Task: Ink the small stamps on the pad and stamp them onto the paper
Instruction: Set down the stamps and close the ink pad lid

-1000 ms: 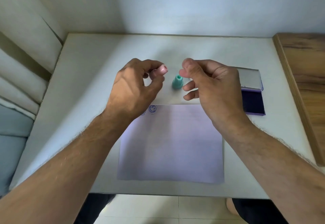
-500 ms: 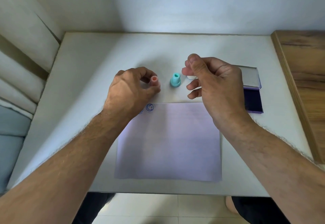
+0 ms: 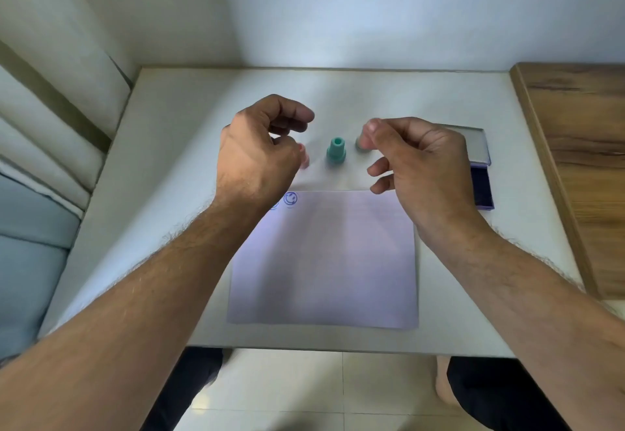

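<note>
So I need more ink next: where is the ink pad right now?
In the head view the open ink pad lies at the table's right side, just behind the right hand, near the wooden surface.

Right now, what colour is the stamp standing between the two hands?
Teal green; the stamp shows clearly in the head view, upright on the table.

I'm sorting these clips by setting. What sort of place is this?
Probably a room in a home, at a small white table pushed into a wall corner. A padded cushioned seat stands to the left, a wood-grain surface adjoins on the right, and the floor is pale tile.
</note>
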Demonstrator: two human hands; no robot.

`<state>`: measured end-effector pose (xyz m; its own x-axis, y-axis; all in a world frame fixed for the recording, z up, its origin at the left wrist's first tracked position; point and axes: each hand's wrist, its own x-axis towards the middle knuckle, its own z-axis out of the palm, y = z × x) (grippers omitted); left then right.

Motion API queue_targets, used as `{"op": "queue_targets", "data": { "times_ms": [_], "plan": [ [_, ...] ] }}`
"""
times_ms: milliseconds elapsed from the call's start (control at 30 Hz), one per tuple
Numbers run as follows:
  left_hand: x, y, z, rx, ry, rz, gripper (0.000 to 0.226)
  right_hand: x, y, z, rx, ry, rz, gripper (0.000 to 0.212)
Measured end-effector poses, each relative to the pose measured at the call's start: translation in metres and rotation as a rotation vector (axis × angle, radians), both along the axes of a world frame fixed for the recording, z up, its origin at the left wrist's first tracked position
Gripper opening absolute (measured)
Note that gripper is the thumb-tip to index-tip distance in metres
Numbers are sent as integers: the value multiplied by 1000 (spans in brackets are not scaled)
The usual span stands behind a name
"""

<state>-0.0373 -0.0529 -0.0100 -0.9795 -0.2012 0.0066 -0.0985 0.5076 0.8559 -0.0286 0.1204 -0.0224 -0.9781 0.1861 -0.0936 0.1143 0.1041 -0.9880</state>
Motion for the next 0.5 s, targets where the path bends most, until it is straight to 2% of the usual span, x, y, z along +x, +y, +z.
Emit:
{"op": "queue_targets", "data": {
  "times_ms": [133,233,367,500],
  "plan": [
    [5,13,8,20,71,-38,52,0,26,3,295,-12,-106,9],
    [13,28,9,15,70,-130,52,0,56,7,472,-59,-127,18],
    [26,46,8,-105,101,-345,48,5,82,5,604,-105,-107,29],
    [30,60,7,-183,104,-428,38,10,100,2,741,-163,-41,48]
  ]
}}
